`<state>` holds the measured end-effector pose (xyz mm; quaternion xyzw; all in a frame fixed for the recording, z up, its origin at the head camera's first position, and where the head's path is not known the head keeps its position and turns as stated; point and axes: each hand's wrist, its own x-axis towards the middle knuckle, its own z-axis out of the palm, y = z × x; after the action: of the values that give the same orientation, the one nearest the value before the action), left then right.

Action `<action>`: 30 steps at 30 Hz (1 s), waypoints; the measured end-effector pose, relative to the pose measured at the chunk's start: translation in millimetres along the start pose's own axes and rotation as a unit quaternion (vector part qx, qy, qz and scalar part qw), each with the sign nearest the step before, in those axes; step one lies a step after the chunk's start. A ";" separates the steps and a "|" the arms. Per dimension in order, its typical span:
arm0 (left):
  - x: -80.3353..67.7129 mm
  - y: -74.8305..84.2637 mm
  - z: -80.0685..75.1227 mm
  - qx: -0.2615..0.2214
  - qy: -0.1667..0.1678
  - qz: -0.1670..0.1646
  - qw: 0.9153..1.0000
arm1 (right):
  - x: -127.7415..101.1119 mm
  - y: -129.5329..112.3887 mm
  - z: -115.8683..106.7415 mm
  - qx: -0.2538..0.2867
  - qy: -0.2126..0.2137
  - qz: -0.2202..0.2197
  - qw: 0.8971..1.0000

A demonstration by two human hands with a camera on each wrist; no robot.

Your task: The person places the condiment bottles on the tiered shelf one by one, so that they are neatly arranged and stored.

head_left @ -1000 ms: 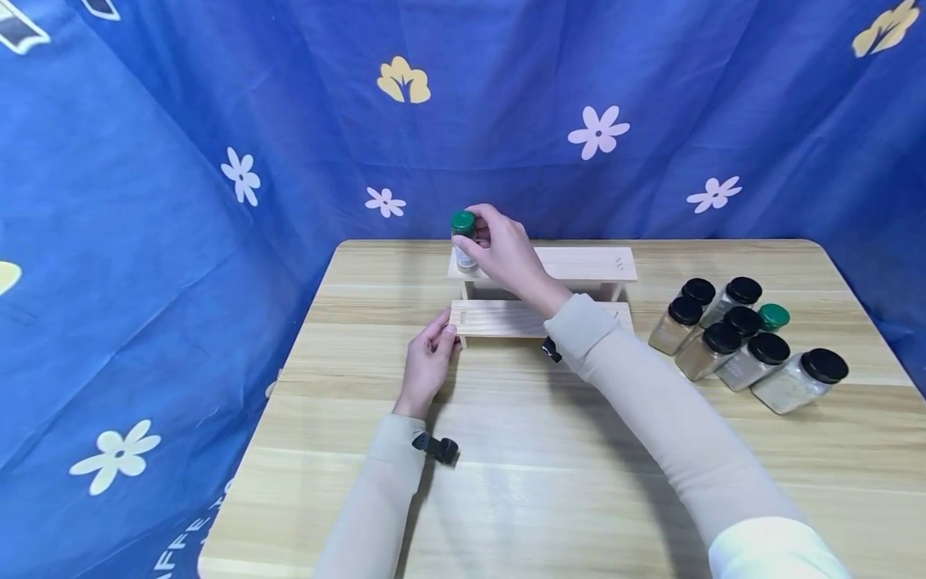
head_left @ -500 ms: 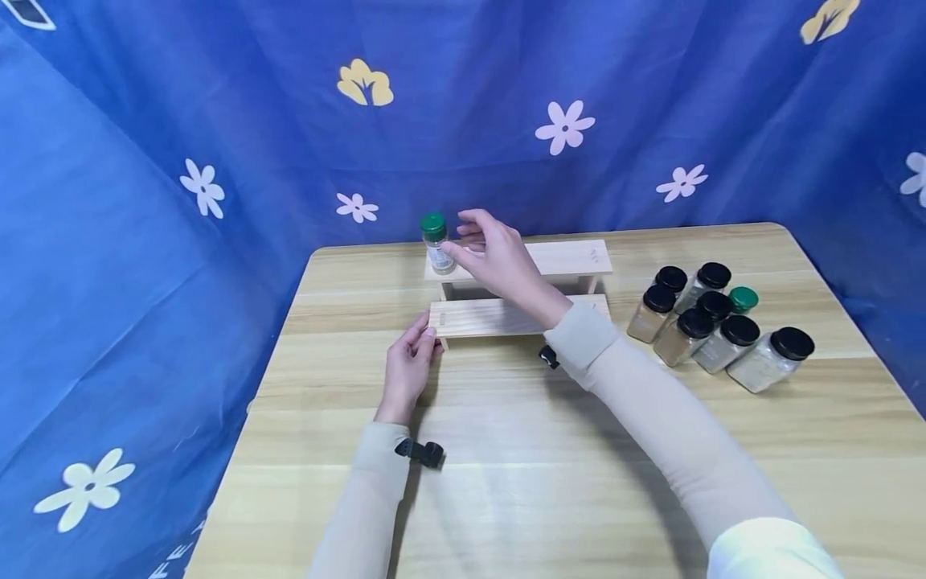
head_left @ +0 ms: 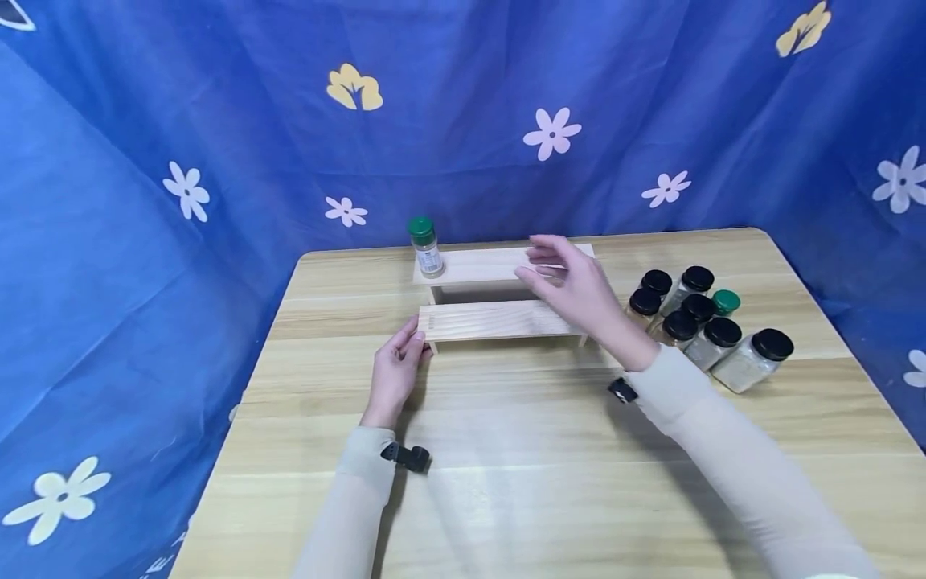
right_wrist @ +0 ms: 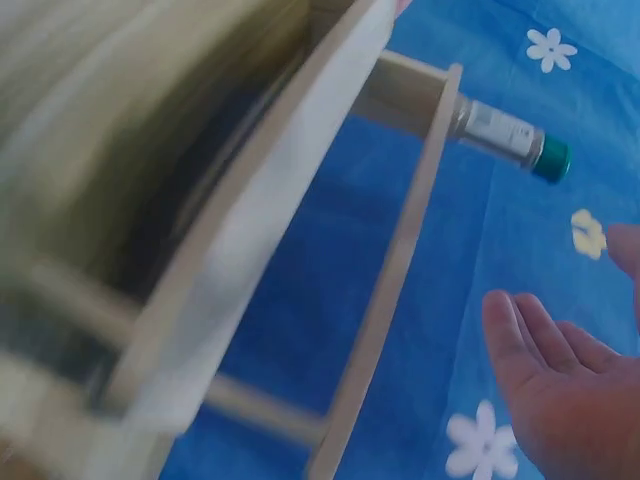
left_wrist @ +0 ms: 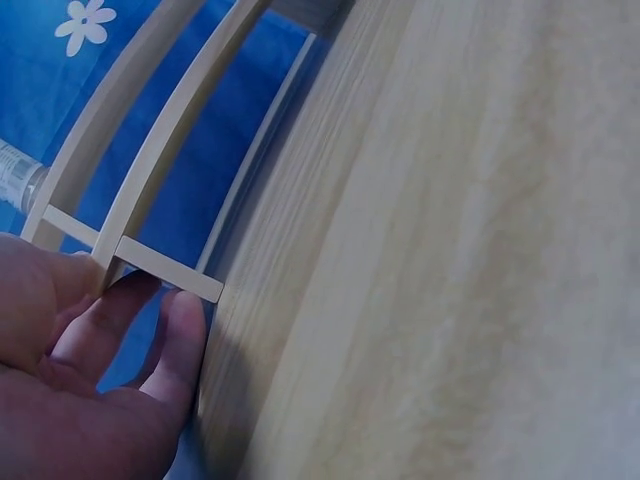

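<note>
A two-tier wooden rack (head_left: 499, 320) stands near the back of the table. My left hand (head_left: 394, 366) holds the left end of its lower tier; in the left wrist view the thumb lies at the board's end and the fingers (left_wrist: 180, 340) bend in beside the leg. A small clear spice jar (head_left: 429, 256) with a green lid and a printed label stands upright on the upper tier's left end. My right hand (head_left: 579, 289) hovers over the rack's right part, fingers loosely spread, holding nothing. The right wrist view shows it apart from the green-lidded jar (right_wrist: 505, 135).
Right of the rack, several black-lidded spice jars (head_left: 745, 360) stand in a cluster, with one green lid (head_left: 726, 301) among them. A blue flowered curtain (head_left: 463, 145) hangs behind the table (head_left: 506, 482) and along its left side.
My right hand has let go of the green-lidded jar and moved right, leaving the jar on the upper tier. My left hand stays at the rack's end. The head view has shifted slightly.
</note>
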<state>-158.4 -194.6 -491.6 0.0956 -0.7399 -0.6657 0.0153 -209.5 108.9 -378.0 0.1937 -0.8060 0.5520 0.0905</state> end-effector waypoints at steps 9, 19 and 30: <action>4.1 0.9 -0.1 0.001 -0.017 -0.013 1.000 | -61.0 28.8 -68.8 -0.068 0.059 0.021 0.996; 2.2 1.6 -2.1 -0.010 -0.023 -0.013 1.000 | -125.9 50.9 -132.8 -0.133 0.151 0.035 0.979; 1.1 1.2 -2.9 -0.003 -0.018 -0.018 1.000 | -173.8 67.9 -187.9 -0.220 0.200 0.134 0.945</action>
<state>-159.2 -197.6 -490.2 0.0971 -0.7364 -0.6695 -0.0099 -92.3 341.0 -428.3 -0.0552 -0.8911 0.3955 0.2156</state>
